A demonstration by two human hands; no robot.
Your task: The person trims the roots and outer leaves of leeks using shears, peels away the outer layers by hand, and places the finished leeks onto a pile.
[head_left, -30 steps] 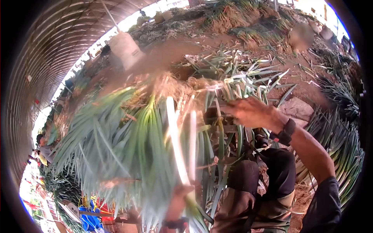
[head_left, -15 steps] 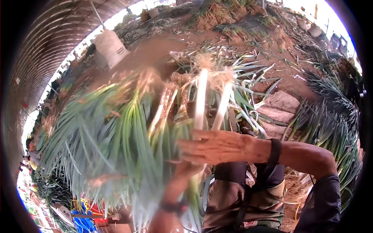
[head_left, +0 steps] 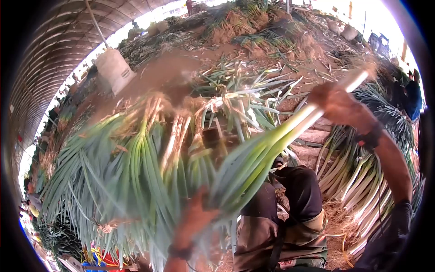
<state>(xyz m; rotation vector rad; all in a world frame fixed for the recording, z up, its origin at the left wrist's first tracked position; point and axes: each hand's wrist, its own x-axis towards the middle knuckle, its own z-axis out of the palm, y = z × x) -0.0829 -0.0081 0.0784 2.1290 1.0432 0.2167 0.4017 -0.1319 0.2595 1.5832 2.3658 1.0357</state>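
Observation:
My right hand (head_left: 333, 103) is closed around the white stems of a couple of leeks (head_left: 290, 131), just below their roots at the upper right. They slant across my front, green leaves hanging down to the left. Low in the middle, my left hand (head_left: 197, 212), smeared by motion, has its thumb spread from the fingers beside the tips of those leaves. Right next to it is a broad row of other leeks (head_left: 154, 158), roots up and leaves drooping.
More leeks (head_left: 362, 181) lie in a pile at my right, roots towards me. A pale sack (head_left: 113, 70) stands at the far left. Leaf scraps (head_left: 235, 81) litter the brown ground ahead, and further leek heaps (head_left: 253, 20) lie behind. My knees (head_left: 297, 190) are below the held leeks.
My right hand has swung up and right with the leeks, which now slant instead of standing upright. My left hand has moved apart from my right and stays low.

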